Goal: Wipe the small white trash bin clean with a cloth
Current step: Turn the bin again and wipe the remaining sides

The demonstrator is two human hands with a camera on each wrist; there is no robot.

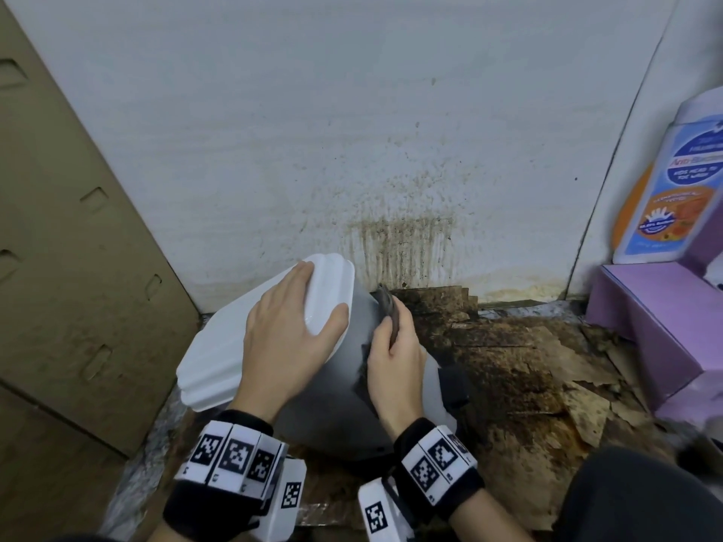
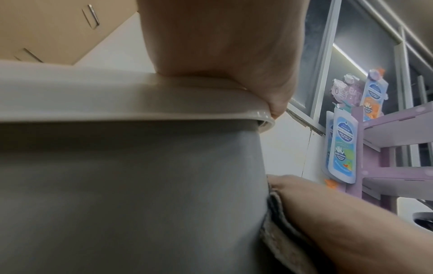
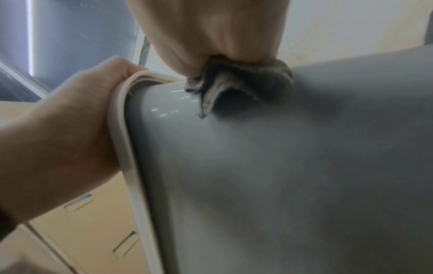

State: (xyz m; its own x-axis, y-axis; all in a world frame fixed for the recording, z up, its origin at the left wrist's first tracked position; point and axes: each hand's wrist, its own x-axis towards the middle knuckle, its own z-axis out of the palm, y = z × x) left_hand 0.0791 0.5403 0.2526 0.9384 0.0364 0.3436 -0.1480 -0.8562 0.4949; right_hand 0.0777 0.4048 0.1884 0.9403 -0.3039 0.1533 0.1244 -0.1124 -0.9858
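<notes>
The small trash bin, with a grey body (image 1: 336,408) and a white lid (image 1: 219,346), stands tilted on the floor near the wall. My left hand (image 1: 289,326) lies on top of the lid, its thumb hooked round the lid's rim (image 3: 126,148). My right hand (image 1: 395,365) grips a bunched grey cloth (image 1: 387,307) and presses it against the bin's right side, just below the lid. The right wrist view shows the cloth (image 3: 239,83) crumpled under my fingers on the grey wall (image 3: 281,176). From the left wrist the cloth (image 2: 279,222) shows between bin and right hand.
A beige cabinet (image 1: 70,248) leans in at the left. The white wall (image 1: 391,236) behind the bin is stained brown. The floor (image 1: 528,377) to the right is dirty and peeling. A purple cardboard stand (image 1: 657,318) with bottle-shaped cutouts (image 1: 673,189) fills the right edge.
</notes>
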